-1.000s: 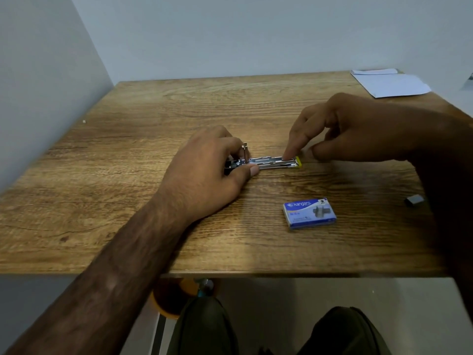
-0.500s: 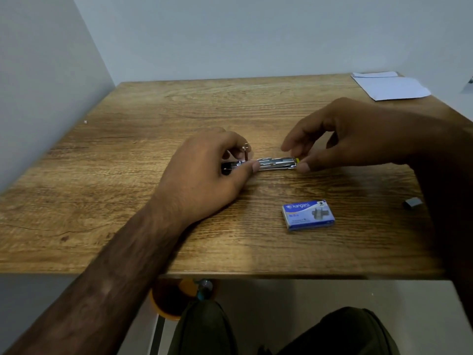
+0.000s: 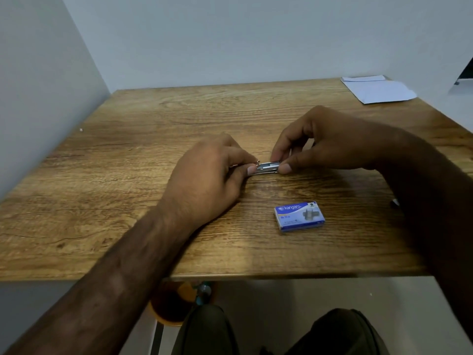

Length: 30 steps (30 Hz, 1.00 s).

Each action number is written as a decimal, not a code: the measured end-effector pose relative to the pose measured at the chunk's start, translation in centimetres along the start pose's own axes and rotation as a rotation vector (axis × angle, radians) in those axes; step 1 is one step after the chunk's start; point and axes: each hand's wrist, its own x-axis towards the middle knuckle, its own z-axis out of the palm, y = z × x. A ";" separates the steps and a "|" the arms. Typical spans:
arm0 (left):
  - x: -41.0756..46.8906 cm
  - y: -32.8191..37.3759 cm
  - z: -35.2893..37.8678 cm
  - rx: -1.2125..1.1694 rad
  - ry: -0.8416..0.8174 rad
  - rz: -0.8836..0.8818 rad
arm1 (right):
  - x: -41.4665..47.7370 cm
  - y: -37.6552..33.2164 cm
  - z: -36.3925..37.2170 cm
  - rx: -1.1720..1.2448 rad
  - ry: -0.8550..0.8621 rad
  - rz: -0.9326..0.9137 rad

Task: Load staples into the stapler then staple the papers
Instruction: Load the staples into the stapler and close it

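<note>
A small metal stapler point(image 3: 266, 167) lies in the middle of the wooden table point(image 3: 128, 201), and only its shiny middle section shows between my hands. My left hand point(image 3: 210, 175) grips its left end, thumb against the near side. My right hand point(image 3: 322, 144) pinches its right end between thumb and forefinger, hiding the tip. A blue Kangaro staple box point(image 3: 299, 216) lies shut on the table, closer to me and to the right. White papers point(image 3: 378, 89) lie at the far right corner of the table.
A small dark object point(image 3: 394, 202) peeks out beside my right forearm. Grey walls close off the left and far sides of the table. Below the near edge are my knees and an orange-rimmed bucket point(image 3: 169, 303).
My right hand has slid left along the stapler, so less of the metal shows and the yellow tip is covered. The left hand has kept its grip.
</note>
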 end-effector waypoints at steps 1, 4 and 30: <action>-0.1 0.2 0.0 0.037 -0.007 0.014 | 0.0 0.0 0.0 0.006 -0.003 0.000; -0.1 0.4 0.0 0.103 -0.014 0.046 | 0.1 0.0 0.1 0.002 -0.003 -0.004; -1.4 -2.6 -2.3 -0.079 0.126 -0.105 | -0.1 0.9 -0.6 0.218 0.118 0.112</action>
